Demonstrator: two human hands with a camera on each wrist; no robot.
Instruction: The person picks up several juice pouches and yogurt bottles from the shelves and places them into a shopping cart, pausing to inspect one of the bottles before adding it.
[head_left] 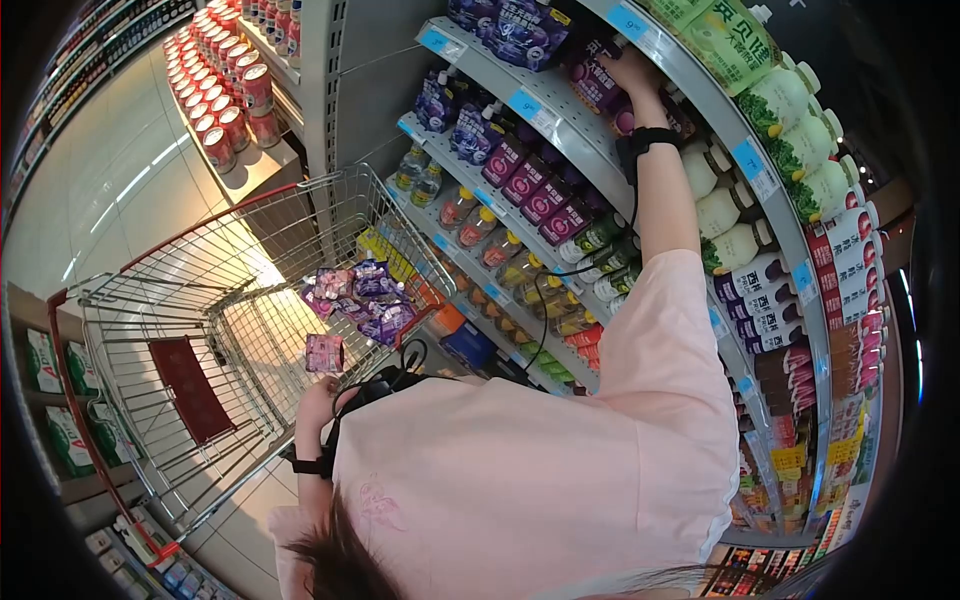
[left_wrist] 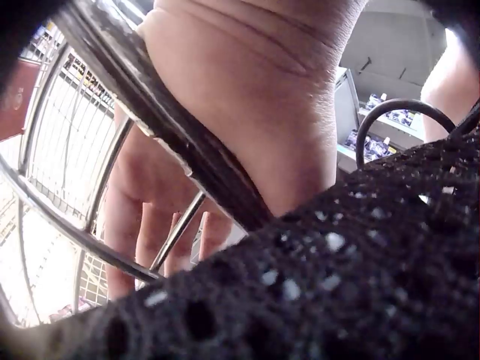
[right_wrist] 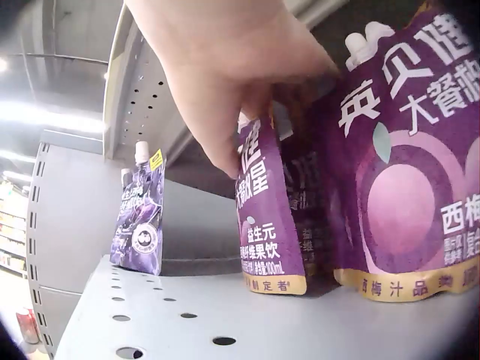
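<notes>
My right hand (head_left: 632, 78) reaches onto an upper shelf. In the right wrist view its thumb and fingers pinch the top of a purple drink pouch (right_wrist: 266, 217), which stands upright on the perforated shelf (right_wrist: 180, 319). Right beside it is a larger-looking purple pouch (right_wrist: 405, 195) with a plum picture and a white cap. My left hand (left_wrist: 240, 97) rests over the dark rail (left_wrist: 161, 120) of a shopping cart (head_left: 195, 390), its fingers hanging down relaxed along the wires. Beyond that hand, a pink-purple pouch (head_left: 324, 352) lies in the cart.
More purple pouches (head_left: 375, 280) lie heaped in the cart. A blue-purple pouch (right_wrist: 140, 217) stands farther left on the shelf. Lower shelves hold rows of pouches (head_left: 525, 190) and bottles (head_left: 475, 228). Red cans (head_left: 215, 100) stand at the far left. A black cable (head_left: 545, 310) hangs from the right wristband.
</notes>
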